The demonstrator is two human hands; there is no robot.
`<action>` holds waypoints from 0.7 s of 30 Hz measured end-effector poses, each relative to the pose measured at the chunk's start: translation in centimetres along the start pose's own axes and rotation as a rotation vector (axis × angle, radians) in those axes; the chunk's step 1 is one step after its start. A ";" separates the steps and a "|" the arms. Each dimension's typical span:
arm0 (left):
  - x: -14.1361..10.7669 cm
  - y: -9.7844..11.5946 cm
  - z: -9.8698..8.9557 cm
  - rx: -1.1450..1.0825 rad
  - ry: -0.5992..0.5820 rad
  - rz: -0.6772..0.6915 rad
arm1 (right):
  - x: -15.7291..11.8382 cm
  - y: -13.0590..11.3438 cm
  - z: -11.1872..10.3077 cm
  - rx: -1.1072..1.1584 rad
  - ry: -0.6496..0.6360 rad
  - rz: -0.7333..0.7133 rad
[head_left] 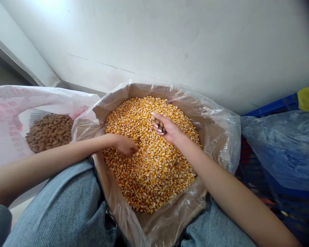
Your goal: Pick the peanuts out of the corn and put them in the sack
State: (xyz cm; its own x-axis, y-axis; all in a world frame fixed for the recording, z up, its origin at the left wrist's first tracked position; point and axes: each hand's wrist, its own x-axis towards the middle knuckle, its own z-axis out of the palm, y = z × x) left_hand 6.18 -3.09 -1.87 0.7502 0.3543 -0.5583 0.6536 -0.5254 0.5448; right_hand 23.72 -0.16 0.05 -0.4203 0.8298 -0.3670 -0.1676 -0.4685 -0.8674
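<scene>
Cardboard box (137, 90), plastic-lined, is holding dried corn kernels (149, 175). Left hand (126, 144) is digging into the kernels, right hand (167, 127) is gripping brown nuts (161, 126) over them, hands apart. White sack (7, 113) is holding more nuts (50, 132) beside the box.

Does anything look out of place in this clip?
Yes: the right hand cups a few brown nuts above yellow corn kernels in a plastic-lined carton. They stand out, resembling those in the white sack at left.

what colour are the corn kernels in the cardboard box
Golden yellow with orange tints: the loose dried corn kernels show best in the head view.
</scene>
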 end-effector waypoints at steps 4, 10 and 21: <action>-0.8 0.1 -0.6 -0.291 -0.096 0.142 | 0.2 -0.1 0.1 0.001 -0.012 -0.016; -1.0 -2.3 -2.3 0.291 0.580 -0.288 | 0.3 -0.6 0.0 0.065 0.013 -0.023; -0.6 -2.7 -0.6 0.476 0.405 -0.327 | 0.4 0.7 -0.1 -0.103 0.029 -0.028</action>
State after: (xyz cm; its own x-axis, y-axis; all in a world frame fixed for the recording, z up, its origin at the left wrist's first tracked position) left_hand 4.04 -1.42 -2.67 0.5613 0.7635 -0.3194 0.8065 -0.5912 0.0042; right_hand 23.58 -0.14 -0.72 -0.3909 0.8512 -0.3504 -0.0856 -0.4126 -0.9069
